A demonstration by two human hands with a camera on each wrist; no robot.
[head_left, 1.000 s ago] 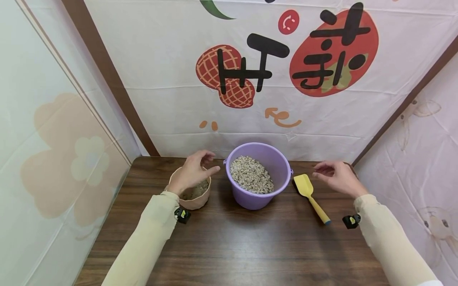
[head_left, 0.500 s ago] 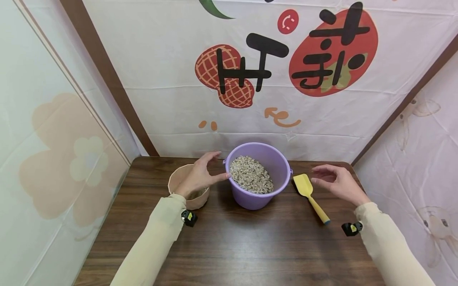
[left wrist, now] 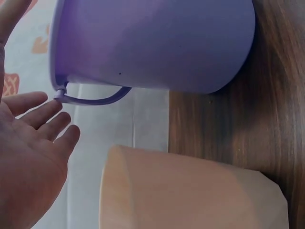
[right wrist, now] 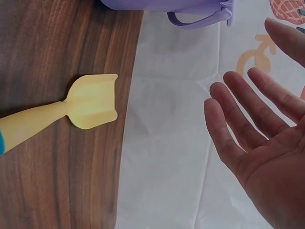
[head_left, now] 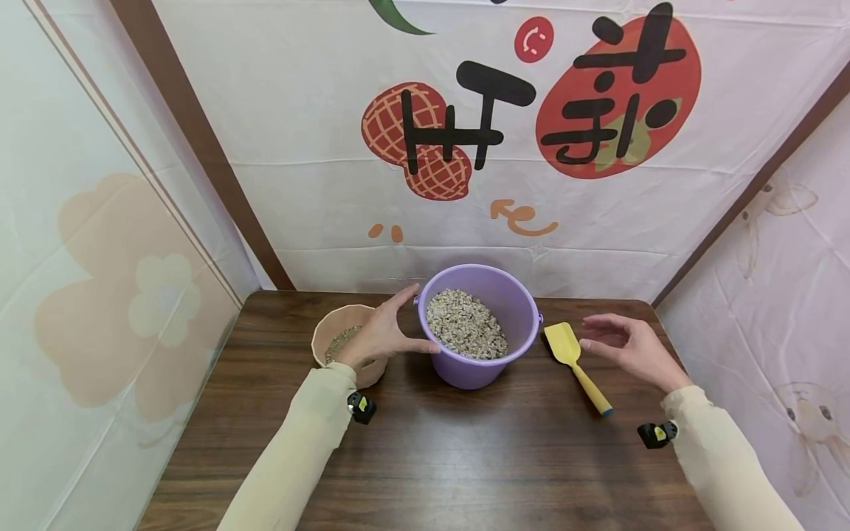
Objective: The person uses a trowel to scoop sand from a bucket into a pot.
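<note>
A purple bucket (head_left: 470,375) part-filled with grey-beige gravel (head_left: 465,324) stands at the back middle of the table. At its left side is my left hand (head_left: 388,335), fingers spread and thumb out over the rim; in the left wrist view the fingertips (left wrist: 62,107) are right at the handle's hinge. Below that forearm sits a peach-coloured pot (head_left: 332,324) with some grit inside, partly hidden by the hand. On the right lies a yellow toy shovel (head_left: 564,345), blade away from me. My right hand (head_left: 634,350) hovers beside it, fingers relaxed and holding nothing.
The dark wood table (head_left: 451,457) ends at a white printed cloth (head_left: 319,199) hanging behind the bucket. Further cloth panels close off the left (head_left: 99,295) and right sides. The bucket's purple handle (left wrist: 102,100) hangs down its far side.
My left hand has moved right, from over the pot to the bucket's rim, and its fingers have spread. My right hand has drifted slightly toward me. Bucket, pot and shovel have stayed put.
</note>
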